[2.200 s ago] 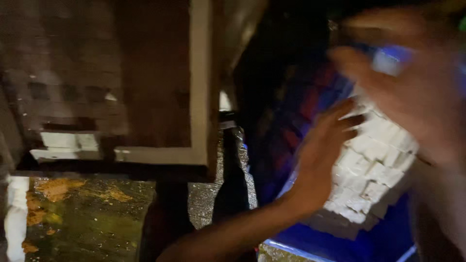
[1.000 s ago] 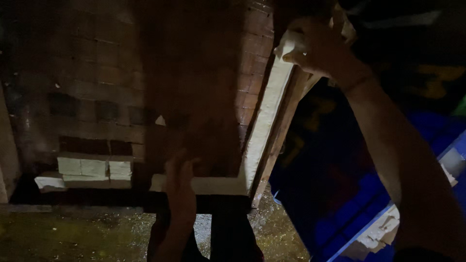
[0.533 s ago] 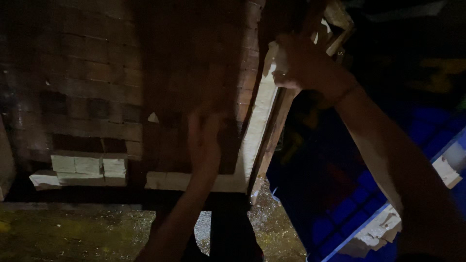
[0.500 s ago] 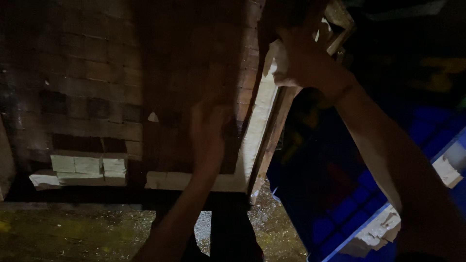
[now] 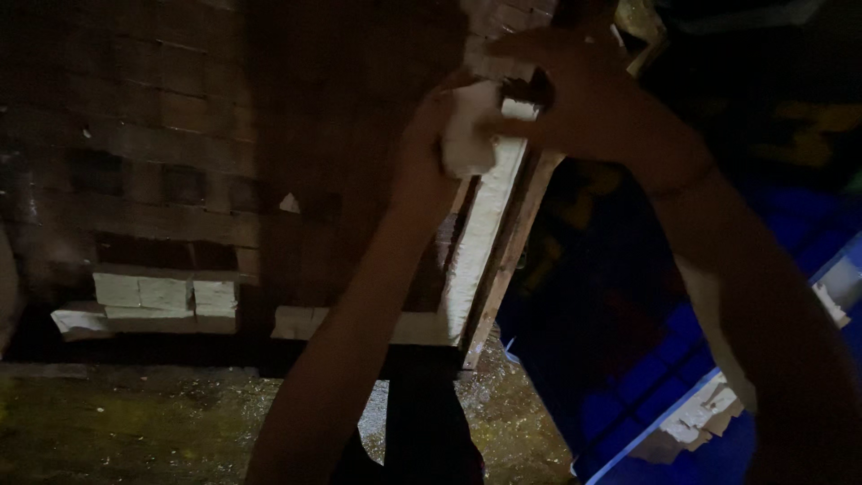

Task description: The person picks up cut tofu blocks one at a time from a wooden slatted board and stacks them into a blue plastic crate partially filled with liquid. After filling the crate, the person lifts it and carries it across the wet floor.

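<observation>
Both hands (image 5: 503, 135) grip pale, blocky chunk (image 5: 467, 139).

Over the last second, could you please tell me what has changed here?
The left hand rose from the frame's bottom edge up to the white block and now touches it beside the right hand, which stayed on it. The wooden frame and blue crate stayed put.

Matt white block (image 5: 467, 135), rough wooden frame (image 5: 512, 242)

Blue crate (image 5: 669, 409) at lower right holds white blocks (image 5: 705, 415). Wet floor (image 5: 135, 422) below. White blocks (image 5: 166, 292) stacked at left.
</observation>
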